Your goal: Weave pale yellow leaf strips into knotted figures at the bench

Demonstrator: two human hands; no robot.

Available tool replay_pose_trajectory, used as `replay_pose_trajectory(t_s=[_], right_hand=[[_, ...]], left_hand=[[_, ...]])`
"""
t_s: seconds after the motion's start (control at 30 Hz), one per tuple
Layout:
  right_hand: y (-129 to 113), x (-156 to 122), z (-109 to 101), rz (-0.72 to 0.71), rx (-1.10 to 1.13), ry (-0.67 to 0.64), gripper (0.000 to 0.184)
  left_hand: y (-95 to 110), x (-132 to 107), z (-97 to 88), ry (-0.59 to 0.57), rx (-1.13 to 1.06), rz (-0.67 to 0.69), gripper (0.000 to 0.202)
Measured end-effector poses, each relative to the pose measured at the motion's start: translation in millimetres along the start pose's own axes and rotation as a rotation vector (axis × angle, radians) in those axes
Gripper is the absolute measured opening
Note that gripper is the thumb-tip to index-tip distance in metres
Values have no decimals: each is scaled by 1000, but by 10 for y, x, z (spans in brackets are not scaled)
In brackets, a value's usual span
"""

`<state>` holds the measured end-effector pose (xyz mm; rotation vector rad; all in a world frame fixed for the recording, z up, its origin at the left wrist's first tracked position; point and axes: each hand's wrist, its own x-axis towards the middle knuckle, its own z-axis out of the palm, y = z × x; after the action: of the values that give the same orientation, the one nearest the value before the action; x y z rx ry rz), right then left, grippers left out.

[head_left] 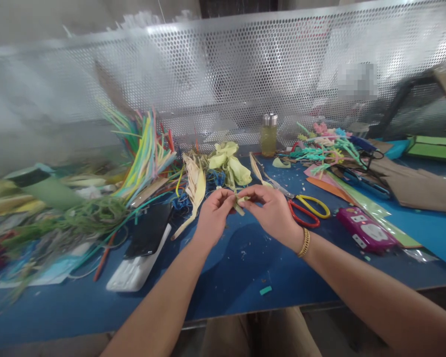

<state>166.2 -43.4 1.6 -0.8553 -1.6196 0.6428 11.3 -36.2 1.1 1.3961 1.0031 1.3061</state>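
Over the middle of the blue table, my left hand (216, 210) and my right hand (269, 210) meet with fingertips pinched together. Between them is a small pale green strip (240, 208), its short end poking out below the fingers. Just behind my hands lies a pale yellow-green flower-like piece (228, 163) with broad petals; whether the strip joins it is hidden. A dried husk-like leaf (195, 188) rests left of my fingers. Beside my right hand are scissors (308, 210) with one red and one yellow handle loop.
A black phone (148, 230) lies on a white item at left, near a bundle of coloured pipe cleaners (148, 153). A glass jar (269, 136) stands by the perforated metal screen (245, 64). A purple device (364, 230) and coloured sheets lie right. A teal scrap (265, 290) is in front.
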Motion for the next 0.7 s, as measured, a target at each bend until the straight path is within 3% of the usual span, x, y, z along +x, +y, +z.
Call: replay_pose_trajectory(t_s=[0.17, 0.33, 0.5, 0.7], right_hand=[[-23, 18, -29, -109, -35, -110, 25], [-36, 43, -52, -141, -41, -151, 19], [-30, 68, -56, -126, -61, -137, 9], [-2, 55, -12, -87, -161, -76, 18]], left_hand=[[3, -3, -15, 86, 62, -21, 23], [-16, -3, -2, 48, 74, 35, 21], [-55, -20, 25, 11, 48, 7, 22], [-82, -24, 45, 51, -52, -6, 22]])
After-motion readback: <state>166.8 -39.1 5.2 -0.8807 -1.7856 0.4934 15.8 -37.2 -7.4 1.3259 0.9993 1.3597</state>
